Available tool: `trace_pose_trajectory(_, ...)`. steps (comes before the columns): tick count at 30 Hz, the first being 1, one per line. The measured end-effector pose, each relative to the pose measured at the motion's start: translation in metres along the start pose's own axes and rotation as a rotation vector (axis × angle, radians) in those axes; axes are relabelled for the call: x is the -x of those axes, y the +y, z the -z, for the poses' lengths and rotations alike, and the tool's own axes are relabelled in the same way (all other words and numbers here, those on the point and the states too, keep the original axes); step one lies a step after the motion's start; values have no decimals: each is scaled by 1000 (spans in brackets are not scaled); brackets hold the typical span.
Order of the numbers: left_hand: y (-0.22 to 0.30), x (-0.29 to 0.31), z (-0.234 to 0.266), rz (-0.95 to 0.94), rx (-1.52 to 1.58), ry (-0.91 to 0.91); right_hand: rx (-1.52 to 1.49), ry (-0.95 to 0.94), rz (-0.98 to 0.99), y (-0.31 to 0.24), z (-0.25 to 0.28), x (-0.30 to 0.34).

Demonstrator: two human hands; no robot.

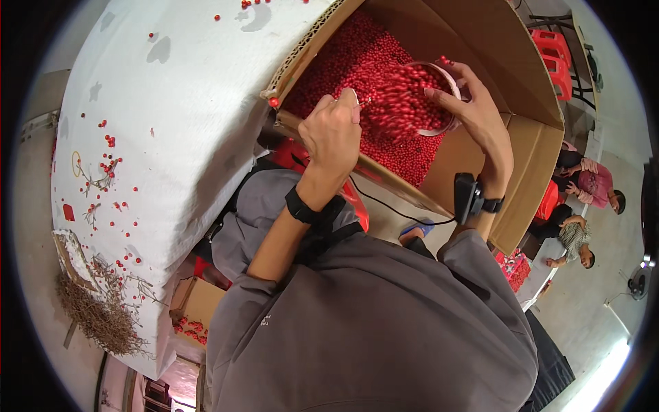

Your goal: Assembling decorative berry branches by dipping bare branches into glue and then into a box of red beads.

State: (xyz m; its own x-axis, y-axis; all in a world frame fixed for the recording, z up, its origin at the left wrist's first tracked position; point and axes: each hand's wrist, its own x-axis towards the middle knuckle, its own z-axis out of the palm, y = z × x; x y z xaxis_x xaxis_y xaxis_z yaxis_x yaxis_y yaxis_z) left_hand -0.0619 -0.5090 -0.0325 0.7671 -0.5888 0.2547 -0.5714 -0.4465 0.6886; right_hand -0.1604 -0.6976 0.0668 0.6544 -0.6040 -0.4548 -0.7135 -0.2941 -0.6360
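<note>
A large cardboard box (473, 34) stands open before me, with a deep layer of small red berries (343, 58) inside. My right hand (484, 117) grips a pale, round tub (451, 82) by its side, tipped over the box. Blurred berries (401, 103) spill from its mouth toward the left. Near the box's near wall, my left hand (333, 130) is closed in a fist. Something small and white (355, 96) shows at its thumb side; what it is, I cannot make out. Dark straps sit on both wrists.
A white-covered table (185, 103) on the left bears scattered berries and a heap of dry twigs (96, 309). Below its edge is a smaller cardboard box (202, 302). A black cable (391, 207) hangs beneath the large box. Red stools (552, 55) and two people (594, 185) are at the right.
</note>
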Motion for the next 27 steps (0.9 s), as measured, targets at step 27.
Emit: trace_pose_trajectory(27, 2, -2, -2, 12, -14, -14, -162, -250, -128, 45, -3, -30)
